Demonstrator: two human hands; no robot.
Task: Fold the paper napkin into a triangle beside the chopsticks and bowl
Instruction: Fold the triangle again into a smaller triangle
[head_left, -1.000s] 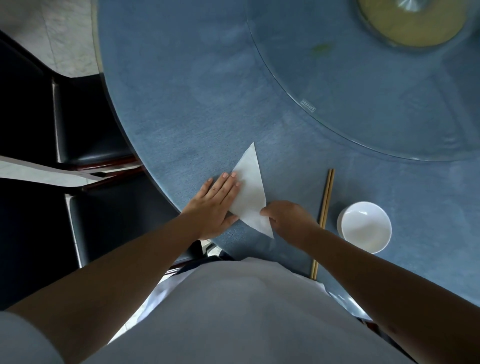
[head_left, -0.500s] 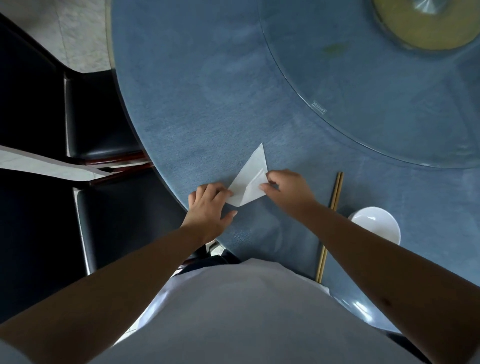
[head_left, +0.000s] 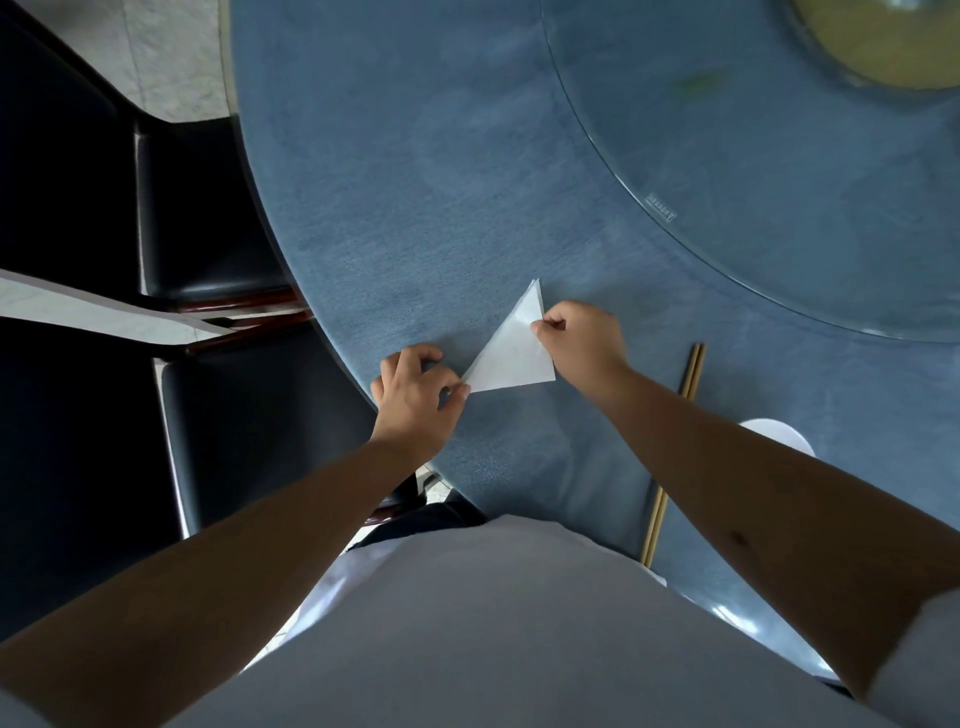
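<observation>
One folded white paper napkin lies on the one round blue table, near the middle of the frame, and two hands meet it: the left hand at its lower left corner and the right hand at its upper right edge. One pair of chopsticks, two sticks side by side, lies right of centre, and one white bowl shows partly behind the right forearm. One glass turntable fills the upper right of the frame, and two black chairs stand at the left, one chair above the other chair.
</observation>
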